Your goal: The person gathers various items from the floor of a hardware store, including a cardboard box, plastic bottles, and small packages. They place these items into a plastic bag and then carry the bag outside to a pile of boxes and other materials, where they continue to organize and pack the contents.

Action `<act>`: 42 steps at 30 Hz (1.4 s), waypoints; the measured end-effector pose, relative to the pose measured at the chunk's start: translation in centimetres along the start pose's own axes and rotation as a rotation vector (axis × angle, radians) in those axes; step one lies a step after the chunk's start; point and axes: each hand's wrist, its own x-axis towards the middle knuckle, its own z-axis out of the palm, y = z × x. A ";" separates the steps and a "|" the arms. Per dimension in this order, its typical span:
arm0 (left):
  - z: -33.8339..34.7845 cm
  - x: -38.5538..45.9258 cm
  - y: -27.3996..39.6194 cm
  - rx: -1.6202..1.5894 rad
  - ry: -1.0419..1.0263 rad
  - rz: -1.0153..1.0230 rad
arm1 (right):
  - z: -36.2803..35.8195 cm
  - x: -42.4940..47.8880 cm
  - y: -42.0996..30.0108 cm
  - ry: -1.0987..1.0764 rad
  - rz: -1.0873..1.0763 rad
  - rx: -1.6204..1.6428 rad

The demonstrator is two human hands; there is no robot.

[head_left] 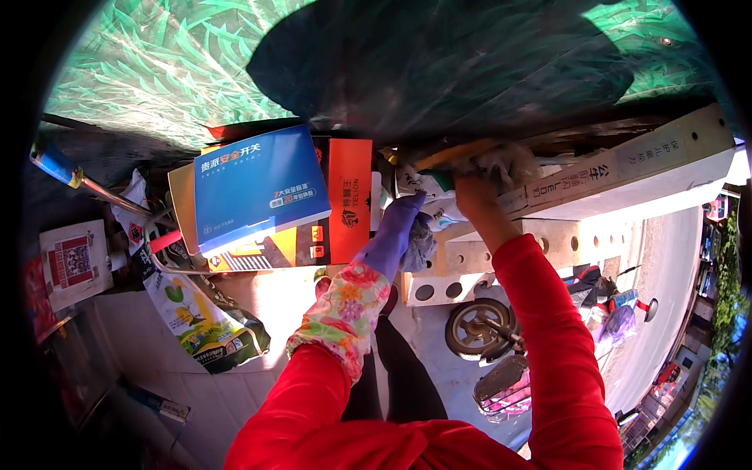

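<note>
My left hand [402,221] wears a purple rubber glove with a floral cuff. A crumpled grey cloth [419,245] hangs from its grip, beside the orange box [350,205]. My right hand [474,198] is bare and reaches in among plastic bags [437,208] behind the end of a long white carton [611,167]. Its fingers lie in shadow, so what they touch is hard to make out. A yellow strip-like object [455,154] lies just beyond that hand. Left of my gloved hand, a blue switch box [264,185] rests on other cartons.
A metal pipe with a blue wrap [59,164] juts out at the left. Below it hang printed plastic bags [202,317]. Perforated pale beams [458,258] run under the long carton. A parked two-wheeler's wheel [480,329] is at lower right. Green leaf-patterned sheeting [176,64] stands ahead.
</note>
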 end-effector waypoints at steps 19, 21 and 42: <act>1.5 -0.4 0.8 -0.281 -0.132 -0.062 | -0.2 -2.2 4.0 0.071 0.016 0.586; 0.7 0.2 0.1 -0.244 -0.199 -0.075 | -1.3 -2.3 1.9 -0.081 -0.050 0.585; -4.3 -3.0 -1.0 -0.204 -0.006 0.171 | 6.8 8.5 -2.8 -0.501 -0.180 -0.101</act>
